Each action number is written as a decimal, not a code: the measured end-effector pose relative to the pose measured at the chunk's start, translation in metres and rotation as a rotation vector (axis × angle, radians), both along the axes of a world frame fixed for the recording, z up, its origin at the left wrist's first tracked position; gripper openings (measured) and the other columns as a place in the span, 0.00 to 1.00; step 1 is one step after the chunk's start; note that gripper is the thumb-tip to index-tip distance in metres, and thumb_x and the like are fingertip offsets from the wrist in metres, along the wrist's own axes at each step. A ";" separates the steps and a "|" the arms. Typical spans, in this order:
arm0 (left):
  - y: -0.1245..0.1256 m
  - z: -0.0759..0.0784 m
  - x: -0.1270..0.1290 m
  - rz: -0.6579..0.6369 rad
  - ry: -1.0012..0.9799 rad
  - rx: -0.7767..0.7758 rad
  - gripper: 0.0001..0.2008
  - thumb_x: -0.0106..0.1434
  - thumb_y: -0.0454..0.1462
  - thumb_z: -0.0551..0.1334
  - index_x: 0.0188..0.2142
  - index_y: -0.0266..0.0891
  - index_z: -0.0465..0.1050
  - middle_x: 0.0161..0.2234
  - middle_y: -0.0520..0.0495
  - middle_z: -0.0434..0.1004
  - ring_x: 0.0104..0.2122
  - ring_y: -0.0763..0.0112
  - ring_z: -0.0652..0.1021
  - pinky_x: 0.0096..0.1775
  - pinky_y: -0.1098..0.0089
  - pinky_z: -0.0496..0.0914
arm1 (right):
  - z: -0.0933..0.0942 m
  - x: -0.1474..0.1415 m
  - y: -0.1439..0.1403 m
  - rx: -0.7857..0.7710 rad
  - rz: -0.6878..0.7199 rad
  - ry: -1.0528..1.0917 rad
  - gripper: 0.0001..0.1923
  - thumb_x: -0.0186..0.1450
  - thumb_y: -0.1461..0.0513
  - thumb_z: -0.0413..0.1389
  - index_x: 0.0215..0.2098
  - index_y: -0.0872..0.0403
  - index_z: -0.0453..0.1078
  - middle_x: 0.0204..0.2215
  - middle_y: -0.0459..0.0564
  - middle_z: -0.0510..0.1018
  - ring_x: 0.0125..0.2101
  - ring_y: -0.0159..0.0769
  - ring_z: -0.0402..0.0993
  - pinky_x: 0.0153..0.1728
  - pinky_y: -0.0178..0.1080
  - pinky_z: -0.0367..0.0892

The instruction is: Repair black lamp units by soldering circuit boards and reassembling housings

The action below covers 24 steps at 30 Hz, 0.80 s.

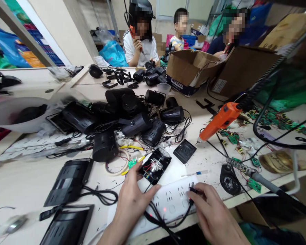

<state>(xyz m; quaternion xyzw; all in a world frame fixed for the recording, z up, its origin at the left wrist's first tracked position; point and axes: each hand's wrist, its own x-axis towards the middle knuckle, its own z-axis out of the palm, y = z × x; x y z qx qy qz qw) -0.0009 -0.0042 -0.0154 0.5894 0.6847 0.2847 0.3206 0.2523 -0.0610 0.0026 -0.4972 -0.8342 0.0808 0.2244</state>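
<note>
A black plug (193, 190) is pinched between the fingers of my right hand (213, 207), at the right end of the white power strip (172, 197). Red lights glow on the strip. My left hand (131, 195) has its fingers and thumb around the lower left corner of an opened black device housing (156, 165); its grip is partly hidden. Red wires and silvery parts show inside the housing. A black cable (159, 217) loops across the strip below my hands. A square black cover (185, 151) lies just beyond the housing.
Black cylindrical devices (135, 124) are heaped mid-table. An orange electric screwdriver (219, 120) hangs at right, above circuit boards (231, 136). A soldering iron (260, 178), a small screwdriver (197, 173) and a cardboard box (183, 73) are around. People sit across the table.
</note>
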 end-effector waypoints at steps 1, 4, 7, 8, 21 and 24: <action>0.000 0.001 0.000 0.002 0.001 -0.008 0.41 0.50 0.52 0.68 0.59 0.38 0.58 0.55 0.35 0.71 0.46 0.49 0.79 0.48 0.50 0.74 | -0.001 -0.001 0.001 0.011 0.003 0.008 0.21 0.63 0.74 0.46 0.50 0.56 0.69 0.45 0.61 0.69 0.43 0.43 0.71 0.39 0.42 0.76; 0.002 0.005 0.000 -0.018 0.003 -0.014 0.41 0.51 0.53 0.67 0.59 0.38 0.58 0.55 0.34 0.71 0.47 0.49 0.79 0.49 0.49 0.73 | -0.002 0.001 0.003 0.070 -0.022 0.014 0.20 0.63 0.75 0.46 0.47 0.55 0.70 0.43 0.60 0.69 0.39 0.41 0.71 0.36 0.42 0.76; 0.004 0.009 -0.002 -0.053 -0.020 -0.038 0.41 0.51 0.53 0.67 0.59 0.38 0.58 0.56 0.34 0.70 0.48 0.49 0.79 0.49 0.48 0.73 | 0.002 0.000 0.002 0.136 -0.076 0.078 0.18 0.65 0.74 0.47 0.49 0.55 0.68 0.43 0.59 0.70 0.40 0.41 0.71 0.38 0.41 0.75; 0.005 0.011 -0.003 -0.063 -0.034 -0.052 0.41 0.51 0.53 0.67 0.60 0.39 0.58 0.56 0.35 0.70 0.48 0.49 0.78 0.50 0.48 0.72 | 0.003 -0.002 0.001 0.130 -0.083 0.129 0.17 0.66 0.73 0.48 0.50 0.55 0.67 0.43 0.58 0.70 0.42 0.41 0.72 0.40 0.41 0.75; 0.005 0.012 0.001 0.013 -0.139 -0.049 0.40 0.48 0.48 0.70 0.59 0.41 0.60 0.57 0.38 0.69 0.49 0.50 0.78 0.51 0.50 0.72 | 0.007 -0.018 0.013 -0.055 -0.043 0.225 0.09 0.71 0.66 0.48 0.48 0.55 0.65 0.35 0.52 0.76 0.35 0.40 0.71 0.35 0.40 0.69; 0.005 0.010 0.000 0.019 -0.154 -0.048 0.42 0.47 0.47 0.71 0.59 0.41 0.60 0.58 0.38 0.69 0.50 0.50 0.77 0.52 0.49 0.72 | 0.012 -0.023 0.014 -0.074 -0.095 0.219 0.07 0.69 0.65 0.50 0.44 0.55 0.66 0.31 0.50 0.75 0.31 0.39 0.71 0.32 0.39 0.68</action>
